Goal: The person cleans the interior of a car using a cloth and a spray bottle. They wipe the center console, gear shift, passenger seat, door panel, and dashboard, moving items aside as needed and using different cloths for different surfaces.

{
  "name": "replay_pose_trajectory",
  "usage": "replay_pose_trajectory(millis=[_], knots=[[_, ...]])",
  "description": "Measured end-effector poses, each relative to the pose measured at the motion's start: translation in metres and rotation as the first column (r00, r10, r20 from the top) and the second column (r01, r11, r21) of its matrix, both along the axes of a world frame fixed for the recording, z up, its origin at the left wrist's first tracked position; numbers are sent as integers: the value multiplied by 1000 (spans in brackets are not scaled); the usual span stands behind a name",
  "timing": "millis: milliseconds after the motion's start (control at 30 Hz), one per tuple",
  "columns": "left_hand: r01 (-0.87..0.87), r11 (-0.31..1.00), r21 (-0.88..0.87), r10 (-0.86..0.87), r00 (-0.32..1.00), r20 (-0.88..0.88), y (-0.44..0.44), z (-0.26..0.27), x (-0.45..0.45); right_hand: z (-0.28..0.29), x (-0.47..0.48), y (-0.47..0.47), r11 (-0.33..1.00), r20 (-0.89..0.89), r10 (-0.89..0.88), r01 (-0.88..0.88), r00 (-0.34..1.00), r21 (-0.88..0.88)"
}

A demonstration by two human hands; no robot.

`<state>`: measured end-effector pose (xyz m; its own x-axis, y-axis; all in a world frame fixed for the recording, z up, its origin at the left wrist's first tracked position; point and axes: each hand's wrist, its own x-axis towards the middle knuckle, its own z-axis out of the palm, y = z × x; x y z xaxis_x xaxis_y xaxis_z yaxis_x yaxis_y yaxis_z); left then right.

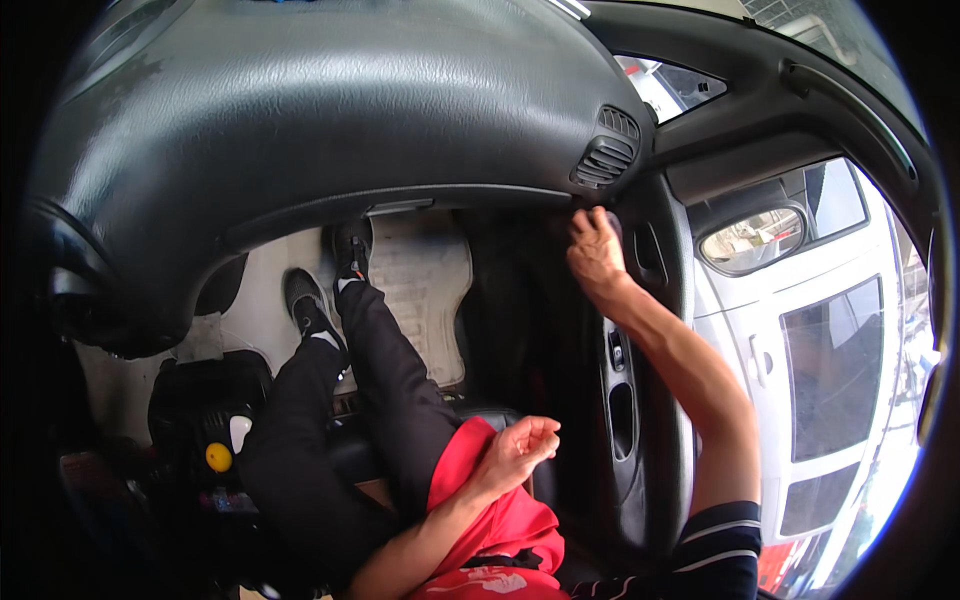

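My right hand reaches to the front end of the door panel, just below the dashboard's right corner. Its fingers are bent against a dark area there, and I cannot tell if they grip anything. Above it, the air vent sits in the black dashboard. My left hand hovers or rests over my lap, by the red cloth of an apron or shirt. Its fingers are loosely curled with a small gap to the thumb, and nothing shows in it.
The window switch and a door pull recess lie along the armrest. A side mirror and a white vehicle show through the window. A pale floor mat lies by my shoes. A yellow round knob or ball is at the left.
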<state>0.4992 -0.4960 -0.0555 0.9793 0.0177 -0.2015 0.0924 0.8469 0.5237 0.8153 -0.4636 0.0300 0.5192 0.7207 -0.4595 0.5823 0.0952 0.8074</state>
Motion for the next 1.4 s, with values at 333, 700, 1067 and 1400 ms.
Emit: replay_pose_trajectory(millis=[333,700,1067,1400], knots=[[10,996,83,-9,1000,-15,8,-1,-16,-150,-21,-28,835,-253,-435,492,864,245],[88,988,126,-84,996,-42,9,8,-25,-196,-80,-68,938,-454,-217,313,864,147],[-273,955,-114,241,941,-237,25,11,-1,-291,-45,-18,967,-352,-218,151,910,-207],[-595,543,-593,468,801,-375,99,22,36,-311,-3,14,983,-161,-12,41,987,178]])
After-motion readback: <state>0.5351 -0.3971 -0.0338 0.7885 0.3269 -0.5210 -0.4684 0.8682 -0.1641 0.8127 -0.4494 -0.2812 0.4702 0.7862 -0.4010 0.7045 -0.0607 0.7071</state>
